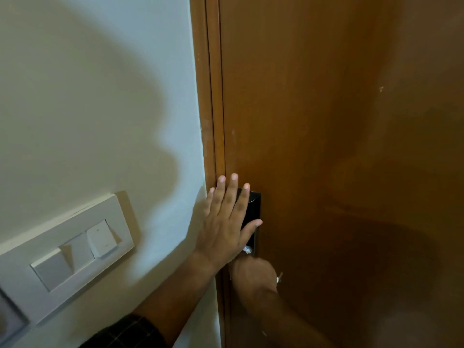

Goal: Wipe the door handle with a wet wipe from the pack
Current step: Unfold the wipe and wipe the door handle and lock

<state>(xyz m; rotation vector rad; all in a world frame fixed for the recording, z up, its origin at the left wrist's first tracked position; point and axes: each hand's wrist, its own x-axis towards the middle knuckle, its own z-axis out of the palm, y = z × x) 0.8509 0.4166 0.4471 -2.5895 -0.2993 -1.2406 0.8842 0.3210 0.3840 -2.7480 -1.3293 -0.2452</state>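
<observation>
My left hand (226, 222) lies flat and spread, fingers released and gripping nothing, over the upper part of the black lock plate (254, 209) at the left edge of the brown wooden door (326, 121). The fingertips reach past the plate's top onto the door and the door frame (209, 96). My dark checked sleeve (125, 332) shows near the bottom edge.

Just below it, my right hand (253, 272) is clenched at the lower end of the plate, where the door handle must be; the handle itself is hidden under my fist. A scrap of white wet wipe (247, 249) shows between my two hands, bunched against the plate, and my right hand appears to be grasping it.

Left of the frame runs a pale painted wall (100, 96), crossed by a large soft shadow. A white switch panel (67, 249) sits on its lower left part. The door's surface is smooth, with a few small pale scuffs.
</observation>
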